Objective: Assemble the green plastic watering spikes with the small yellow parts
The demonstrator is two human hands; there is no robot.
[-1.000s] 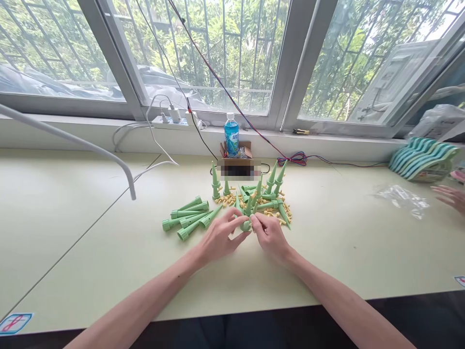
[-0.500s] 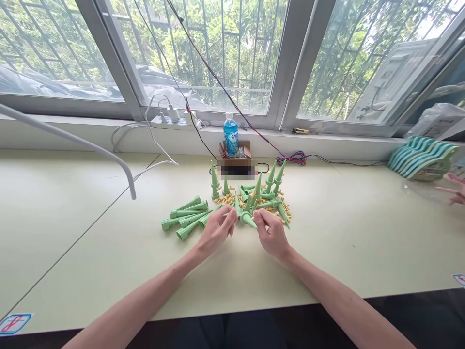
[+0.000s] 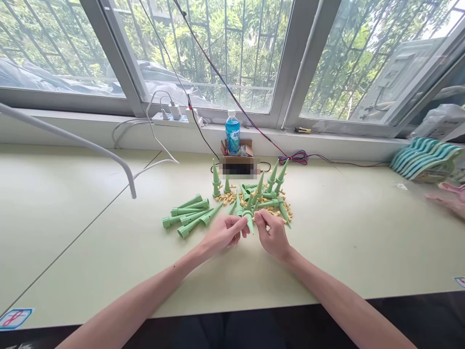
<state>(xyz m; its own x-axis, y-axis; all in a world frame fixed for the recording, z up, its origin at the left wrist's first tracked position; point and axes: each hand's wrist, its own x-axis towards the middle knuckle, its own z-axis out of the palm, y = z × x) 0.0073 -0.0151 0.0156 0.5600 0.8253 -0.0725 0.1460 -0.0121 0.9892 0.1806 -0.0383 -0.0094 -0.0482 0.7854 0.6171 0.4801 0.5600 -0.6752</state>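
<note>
My left hand (image 3: 229,230) is closed, thumb and fingers pinching a light-green hollow plastic spike (image 3: 250,224) whose point faces down toward me. Close beside it on the right, my right hand (image 3: 271,232) is closed in a pinch. At its fingertips a small yellow plastic piece (image 3: 254,220) shows in part; the fingers hide the rest. Just beyond both hands lie more green spikes (image 3: 271,203) among scattered yellow pieces (image 3: 228,198). Several spikes stand point up, such as one at the back left (image 3: 216,179).
Loose green spikes (image 3: 189,218) lie left of my hands. Behind the pile stands a small cardboard box (image 3: 238,159) with a blue-liquid bottle (image 3: 232,133). A white curved bar (image 3: 90,140) reaches in from the left. Teal hangers (image 3: 417,157) and another person's blurred hand (image 3: 448,201) are at right.
The held spike has turned from pointing right to pointing down toward me. My left hand has moved right, closer to my right hand. The other person's hand has moved left.
</note>
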